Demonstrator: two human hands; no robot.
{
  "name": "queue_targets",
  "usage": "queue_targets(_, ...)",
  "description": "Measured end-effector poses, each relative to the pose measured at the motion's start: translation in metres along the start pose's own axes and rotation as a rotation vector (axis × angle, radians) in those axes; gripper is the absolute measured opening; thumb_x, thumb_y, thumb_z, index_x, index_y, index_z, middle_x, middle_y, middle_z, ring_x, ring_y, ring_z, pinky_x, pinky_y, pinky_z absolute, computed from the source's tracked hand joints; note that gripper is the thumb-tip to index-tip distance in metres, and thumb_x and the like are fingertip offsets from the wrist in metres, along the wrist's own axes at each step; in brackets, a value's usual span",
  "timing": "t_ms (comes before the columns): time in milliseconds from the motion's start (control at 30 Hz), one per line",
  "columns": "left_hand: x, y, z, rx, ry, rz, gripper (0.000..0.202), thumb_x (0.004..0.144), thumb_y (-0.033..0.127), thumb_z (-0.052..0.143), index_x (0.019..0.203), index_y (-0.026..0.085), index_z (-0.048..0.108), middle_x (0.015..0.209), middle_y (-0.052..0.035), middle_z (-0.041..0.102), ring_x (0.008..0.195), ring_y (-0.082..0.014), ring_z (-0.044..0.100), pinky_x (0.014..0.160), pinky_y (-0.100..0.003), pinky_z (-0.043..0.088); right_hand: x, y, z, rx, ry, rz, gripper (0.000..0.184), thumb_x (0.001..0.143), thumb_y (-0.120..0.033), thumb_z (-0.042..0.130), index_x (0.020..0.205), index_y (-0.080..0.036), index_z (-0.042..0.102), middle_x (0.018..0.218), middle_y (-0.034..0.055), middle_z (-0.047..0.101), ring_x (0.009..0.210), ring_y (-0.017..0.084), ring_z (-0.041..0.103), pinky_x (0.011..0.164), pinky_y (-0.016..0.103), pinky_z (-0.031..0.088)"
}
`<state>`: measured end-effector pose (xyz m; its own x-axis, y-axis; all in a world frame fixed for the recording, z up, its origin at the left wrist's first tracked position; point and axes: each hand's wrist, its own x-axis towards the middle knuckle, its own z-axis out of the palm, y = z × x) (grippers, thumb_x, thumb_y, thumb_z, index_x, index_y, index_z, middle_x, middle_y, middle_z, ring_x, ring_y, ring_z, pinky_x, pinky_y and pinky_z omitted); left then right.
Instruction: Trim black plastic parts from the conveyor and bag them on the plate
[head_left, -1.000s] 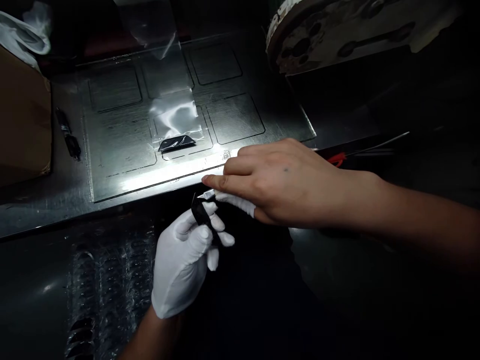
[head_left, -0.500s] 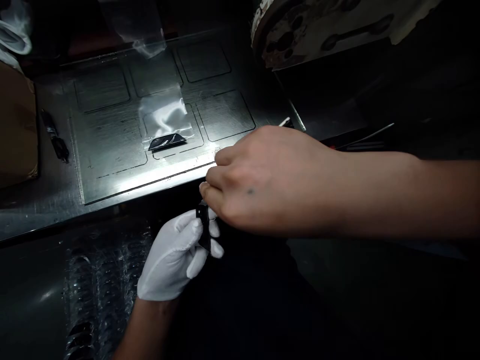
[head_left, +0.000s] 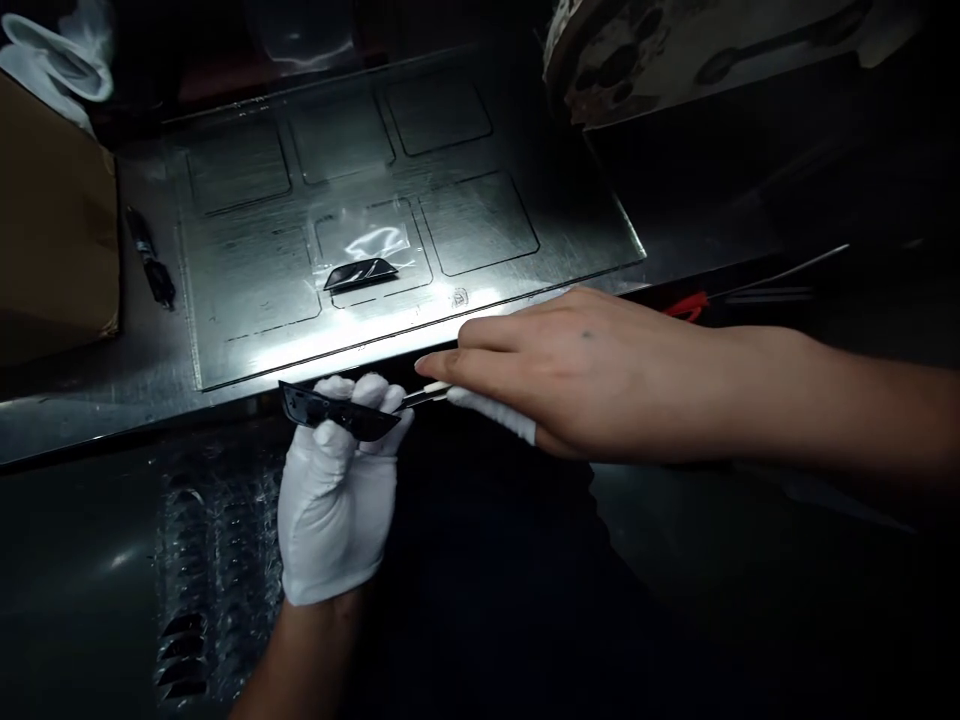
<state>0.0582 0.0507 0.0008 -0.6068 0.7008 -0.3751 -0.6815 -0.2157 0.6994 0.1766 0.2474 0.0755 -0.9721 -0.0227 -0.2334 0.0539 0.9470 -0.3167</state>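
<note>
My left hand (head_left: 337,500), in a white glove, is closed round a small black curved plastic part (head_left: 334,410) and holds it level just below the metal plate's front edge. My bare right hand (head_left: 555,370) pinches a thin white-wrapped tool (head_left: 480,405) whose tip touches the right end of that part. A second black part (head_left: 360,272) lies inside a clear plastic bag (head_left: 367,240) on the metal plate (head_left: 247,330).
The plate has several engraved rectangles. A brown cardboard box (head_left: 52,250) stands at the left, a dark pen-like object (head_left: 150,258) beside it. A clear tray holding black parts (head_left: 202,590) lies at lower left. A worn round machine piece (head_left: 675,50) sits at top right.
My left hand has turned the black part from upright to lying level and shifted it left. My right hand has pulled back to the right, and the tool's tip now shows.
</note>
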Motion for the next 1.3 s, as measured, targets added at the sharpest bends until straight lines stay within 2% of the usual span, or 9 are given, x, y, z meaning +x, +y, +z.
queue_targets(233,-0.004,-0.001,0.007,0.036,-0.003,0.013,0.021,0.088,0.035,0.082,0.105,0.027,0.074,0.108,0.0032,0.074,0.105,-0.0150,0.069,0.105,-0.030,0.057,0.002,-0.004,0.011,-0.061,0.041,-0.011,0.035,0.095,-0.015,0.049,0.125,-0.019,0.068,0.099,0.0069,0.073,0.073,0.019,0.061,0.057,0.032,0.026)
queue_targets(533,-0.006,-0.002,0.008,0.058,0.015,0.053,0.015,0.092,0.028,0.078,0.105,0.023,0.073,0.105,0.0020,0.071,0.105,-0.0140,0.067,0.108,-0.031,0.055,-0.001,-0.006,0.015,-0.098,0.076,-0.025,0.037,0.100,-0.017,0.046,0.129,-0.021,0.068,0.088,0.0050,0.073,0.065,0.016,0.057,0.056,0.030,0.027)
queue_targets(700,-0.002,-0.011,0.003,0.072,-0.006,0.163,0.013,0.094,0.024,0.075,0.107,0.021,0.073,0.104,-0.0008,0.072,0.102,-0.0155,0.071,0.102,-0.033,0.059,-0.002,-0.007,0.017,-0.121,0.057,-0.017,0.037,0.100,-0.018,0.047,0.132,-0.020,0.067,0.087,0.0041,0.073,0.064,0.016,0.059,0.055,0.029,0.027)
queue_targets(933,-0.002,-0.023,0.005,0.292,0.044,0.548,0.024,0.087,0.021,0.083,0.109,0.016,0.073,0.101,-0.0030,0.077,0.097,-0.0189,0.074,0.101,-0.037,0.061,-0.005,-0.015,0.023,-0.121,0.112,0.001,0.039,0.102,-0.018,0.046,0.137,-0.018,0.063,0.098,0.0054,0.074,0.067,0.016,0.062,0.054,0.027,0.028)
queue_targets(1167,0.000,-0.031,0.006,0.386,0.086,0.675,0.027,0.083,0.020,0.087,0.106,0.016,0.075,0.098,-0.0026,0.079,0.094,-0.0198,0.076,0.098,-0.039,0.062,-0.009,-0.014,0.033,-0.088,0.149,-0.008,0.039,0.101,-0.016,0.047,0.136,-0.017,0.063,0.098,0.0042,0.073,0.069,0.017,0.065,0.052,0.029,0.028)
queue_targets(1300,0.000,-0.034,0.006,0.556,0.112,0.747,0.027,0.081,0.023,0.089,0.104,0.019,0.076,0.098,-0.0012,0.080,0.093,-0.0216,0.077,0.092,-0.040,0.064,-0.009,-0.010,0.040,-0.049,0.146,0.010,0.042,0.101,-0.018,0.049,0.141,-0.017,0.059,0.100,0.0051,0.074,0.071,0.018,0.066,0.053,0.028,0.031)
